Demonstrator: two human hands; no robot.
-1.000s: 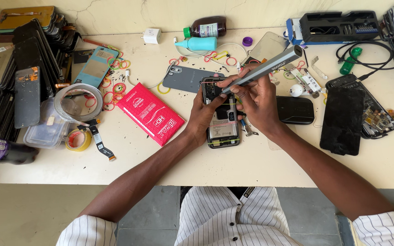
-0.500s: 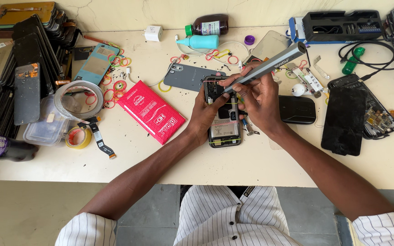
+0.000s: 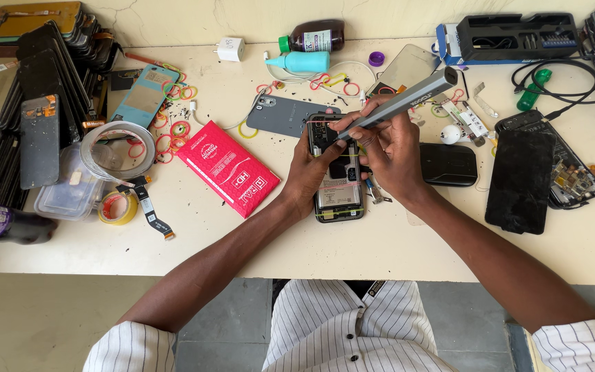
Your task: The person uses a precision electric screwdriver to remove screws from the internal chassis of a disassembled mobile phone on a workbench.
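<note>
The worktop (image 3: 408, 255) is showing a cream surface, and the padded envelope (image 3: 227, 167) on it is showing bright red with white print. The screwdriver (image 3: 401, 103) is showing grey, the tape roll (image 3: 118, 207) yellow and the bottle (image 3: 303, 62) turquoise. The shirt (image 3: 332, 331) is showing white with thin dark stripes, and the rubber bands (image 3: 173, 131) are showing red, yellow and green.

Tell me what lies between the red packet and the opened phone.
In the head view, the left hand and wrist lie between the red packet and the opened phone.
</note>
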